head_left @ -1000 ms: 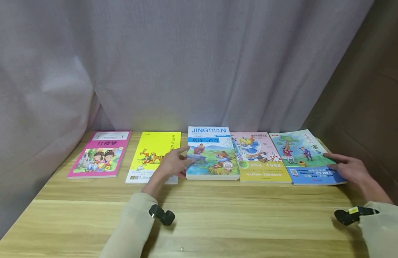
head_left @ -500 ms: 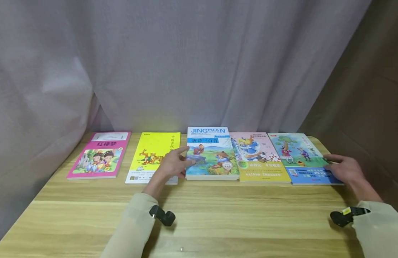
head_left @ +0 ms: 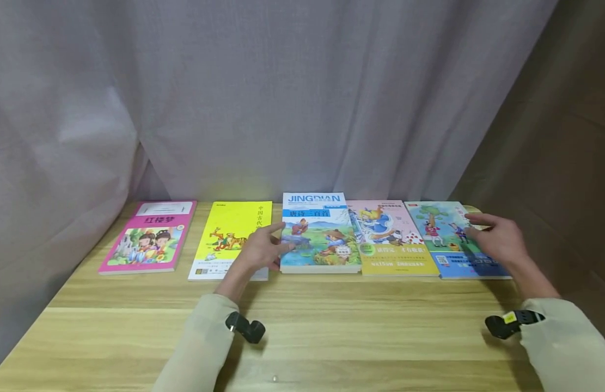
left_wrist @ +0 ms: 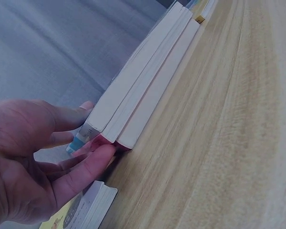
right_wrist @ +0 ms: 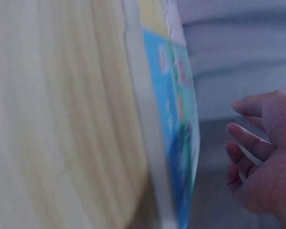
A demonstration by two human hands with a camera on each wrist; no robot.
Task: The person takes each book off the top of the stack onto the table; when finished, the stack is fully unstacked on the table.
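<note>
Gripping the book stack [head_left: 322, 237] at its 9 o'clock edge, your left hand [head_left: 258, 251] seems to have its thumb on top and its bent fingers against the side, so the stack may slide apart or tip if you lift or twist from just that one edge. Your right hand [head_left: 500, 239] is spread and holds nothing, and seems to hang just above the green-and-blue book [head_left: 446, 247] at the stack's 3 o'clock; coming down too fast, it may shove that book toward 9 o'clock into the pink-and-yellow book [head_left: 395, 237] beside it.
</note>
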